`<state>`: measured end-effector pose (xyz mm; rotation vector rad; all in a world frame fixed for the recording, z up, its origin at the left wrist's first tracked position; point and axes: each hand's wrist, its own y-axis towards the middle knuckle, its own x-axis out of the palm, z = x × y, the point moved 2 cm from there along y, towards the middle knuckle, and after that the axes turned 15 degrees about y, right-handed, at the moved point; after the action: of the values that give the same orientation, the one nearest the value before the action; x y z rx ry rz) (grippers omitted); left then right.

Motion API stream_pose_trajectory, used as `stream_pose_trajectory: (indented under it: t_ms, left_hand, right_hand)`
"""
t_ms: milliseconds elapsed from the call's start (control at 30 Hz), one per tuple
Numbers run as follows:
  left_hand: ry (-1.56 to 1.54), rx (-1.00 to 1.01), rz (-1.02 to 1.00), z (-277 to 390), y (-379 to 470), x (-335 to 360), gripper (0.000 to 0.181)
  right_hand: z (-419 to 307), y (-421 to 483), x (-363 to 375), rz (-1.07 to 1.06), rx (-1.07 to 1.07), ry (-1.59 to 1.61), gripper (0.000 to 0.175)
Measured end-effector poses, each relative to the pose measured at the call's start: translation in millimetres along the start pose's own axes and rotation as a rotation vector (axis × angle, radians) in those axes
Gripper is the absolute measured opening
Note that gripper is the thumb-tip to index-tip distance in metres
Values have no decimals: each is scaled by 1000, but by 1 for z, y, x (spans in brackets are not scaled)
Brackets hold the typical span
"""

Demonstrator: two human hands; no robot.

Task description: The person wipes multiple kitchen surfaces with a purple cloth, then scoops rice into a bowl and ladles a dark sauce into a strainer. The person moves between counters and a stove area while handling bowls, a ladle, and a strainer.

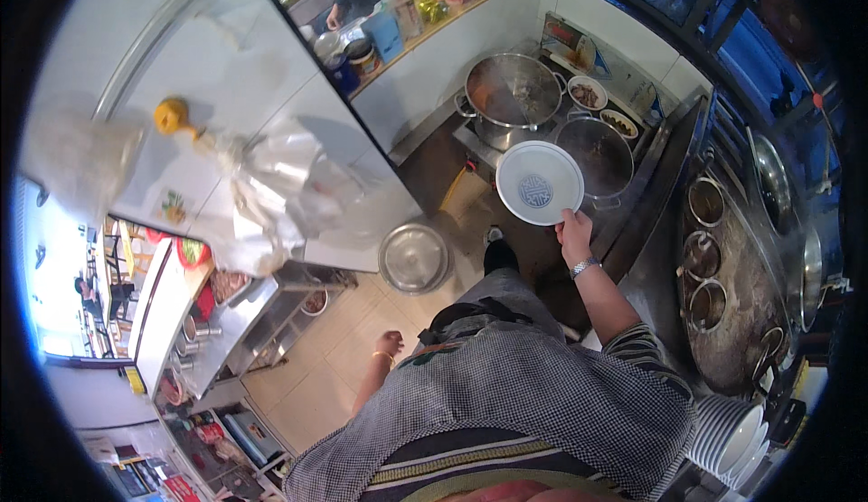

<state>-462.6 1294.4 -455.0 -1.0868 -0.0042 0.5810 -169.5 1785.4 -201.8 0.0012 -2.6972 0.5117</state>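
My right hand (576, 232), with a metal watch band at the wrist, grips the rim of a white bowl (539, 163) with a blue emblem at its centre. The bowl is held out in front of the stove. Just beyond it stands a large two-handled steel pot (489, 75), which steams and has a divider across its contents. A second steaming pot (595, 153) of dark liquid is to the right, partly hidden by the bowl. My left hand (388, 344) hangs low at my side over the tiled floor, with nothing in it and its fingers loosely bent.
Two small bowls of food (587, 92) sit behind the pots. Round metal containers (706, 202) are set into the right counter, near stacked white plates (729, 434). A lidded metal pot (413, 258) is by the partition. Plastic bags (271, 183) hang on the left.
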Motion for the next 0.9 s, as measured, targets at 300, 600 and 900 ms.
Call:
stream_pose_trajectory:
  t_ms: [300, 600, 900]
  left_hand:
    - [848, 289, 83, 74, 7, 45, 14]
    - [-100, 27, 97, 266, 26, 73, 28]
    - [442, 96, 157, 316, 19, 80, 33]
  right_hand:
    - [-21, 173, 46, 38, 27, -53, 21]
    - [-6, 332, 87, 200, 299, -73, 23]
    - [3, 422, 93, 213, 715, 66, 15]
